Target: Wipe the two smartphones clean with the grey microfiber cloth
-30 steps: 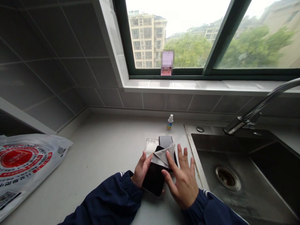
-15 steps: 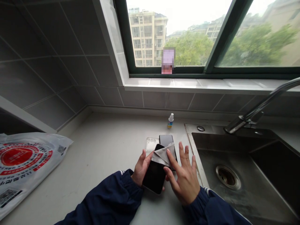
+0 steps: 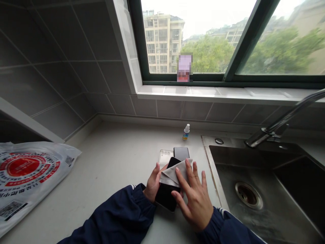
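My left hand (image 3: 153,183) grips a black phone (image 3: 166,196) by its left edge, holding it tilted just above the white counter (image 3: 111,169). A grey microfibre cloth (image 3: 172,173) lies over the phone's upper half. My right hand (image 3: 194,198) rests on it with fingers stretched flat, pressing the cloth onto the screen. Both arms wear dark blue sleeves.
A second dark phone (image 3: 181,153) and a clear phone case (image 3: 164,156) lie on the counter just beyond my hands. A small spray bottle (image 3: 186,132) stands near the wall. A steel sink (image 3: 256,189) with a faucet (image 3: 284,122) is at the right; a printed plastic bag (image 3: 27,176) at the left.
My right hand has slid left and down over the phone, dragging the cloth further across the screen. The left hand keeps its hold.
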`<state>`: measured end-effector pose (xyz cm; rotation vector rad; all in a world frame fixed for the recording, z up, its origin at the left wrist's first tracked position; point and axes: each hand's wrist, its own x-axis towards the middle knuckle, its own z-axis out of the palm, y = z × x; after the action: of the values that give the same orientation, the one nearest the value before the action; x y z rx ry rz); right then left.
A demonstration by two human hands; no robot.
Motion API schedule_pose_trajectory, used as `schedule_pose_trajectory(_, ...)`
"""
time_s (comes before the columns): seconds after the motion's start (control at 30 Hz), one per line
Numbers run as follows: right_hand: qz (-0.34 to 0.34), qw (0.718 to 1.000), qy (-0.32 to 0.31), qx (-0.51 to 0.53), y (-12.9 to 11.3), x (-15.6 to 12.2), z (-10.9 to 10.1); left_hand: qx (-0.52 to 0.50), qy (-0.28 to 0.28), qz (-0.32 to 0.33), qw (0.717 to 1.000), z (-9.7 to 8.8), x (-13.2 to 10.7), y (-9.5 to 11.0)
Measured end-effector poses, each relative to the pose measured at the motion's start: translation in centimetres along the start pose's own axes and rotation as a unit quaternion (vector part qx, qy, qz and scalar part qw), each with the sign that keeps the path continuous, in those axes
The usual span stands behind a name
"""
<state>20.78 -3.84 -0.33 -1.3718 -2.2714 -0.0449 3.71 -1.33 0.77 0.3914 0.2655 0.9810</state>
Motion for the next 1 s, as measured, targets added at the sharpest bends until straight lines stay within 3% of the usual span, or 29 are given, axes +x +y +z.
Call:
schedule_pose_trajectory(0.2,0.056,0.997,0.036,-0.037,0.34,0.11,0.11,0.005,-0.003,-0.060,0.998,0.05,-0.16,0.06)
schedule_pose_trajectory(0.37,0.017,1.000,0.011,-0.023,-0.11,0.00,0.02,0.010,0.007,0.008,1.000,0.16,0.05,-0.04)
schedule_pose_trajectory(0.53,0.051,0.997,0.034,-0.036,0.36,0.13,-0.04,0.012,0.000,-0.050,0.999,-0.01,-0.11,-0.08)
schedule_pose_trajectory(0.73,-0.003,1.000,0.003,-0.003,0.05,0.04,-0.09,0.010,0.000,0.003,1.000,-0.08,-0.02,-0.22)
schedule_pose_trajectory(0.9,0.057,0.998,0.025,-0.022,0.41,0.16,-0.10,0.019,0.001,-0.050,0.999,-0.08,-0.21,-0.03)
schedule_pose_trajectory(1.0,0.018,1.000,0.006,0.004,0.18,-0.01,-0.08,0.018,0.005,-0.024,1.000,-0.23,-0.19,-0.34)
